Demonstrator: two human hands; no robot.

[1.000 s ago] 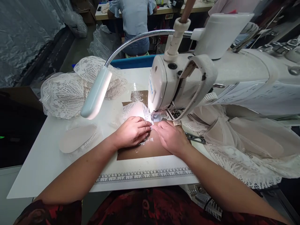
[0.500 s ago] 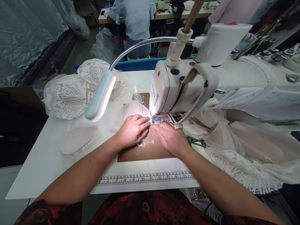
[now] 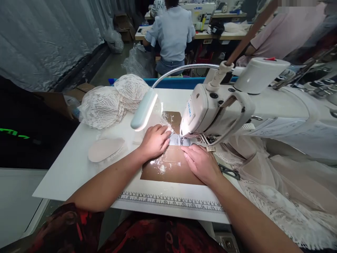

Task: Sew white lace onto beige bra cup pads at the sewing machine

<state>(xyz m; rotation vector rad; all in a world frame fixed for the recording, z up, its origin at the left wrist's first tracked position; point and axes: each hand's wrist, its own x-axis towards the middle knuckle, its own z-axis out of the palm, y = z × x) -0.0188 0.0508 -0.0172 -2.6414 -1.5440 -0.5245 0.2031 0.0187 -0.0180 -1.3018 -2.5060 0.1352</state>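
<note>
My left hand (image 3: pixel 155 142) rests left of the needle with its fingers close together on a piece of white lace (image 3: pixel 167 123). Only part of that lace shows behind the fingers. My right hand (image 3: pixel 201 161) lies on the brown sheet (image 3: pixel 173 168), its fingers stretched toward the needle and nothing visible in them. Between both hands is the bare metal needle plate (image 3: pixel 176 140), under the head of a white sewing machine (image 3: pixel 196 109). Black-handled snips (image 3: pixel 229 171) lie beside my right hand.
A lamp (image 3: pixel 144 109) on a bent metal neck hangs over the table. Lace cups (image 3: pixel 105 107) are piled at the back left, with a beige pad (image 3: pixel 105 150) nearer. More lace pieces (image 3: pixel 289 182) heap up on the right. A printed ruler (image 3: pixel 171 203) runs along the front edge. People sit beyond.
The view has swung left and up. My hands have moved apart, and the lace has shifted left from the needle with my left hand, baring the needle plate.
</note>
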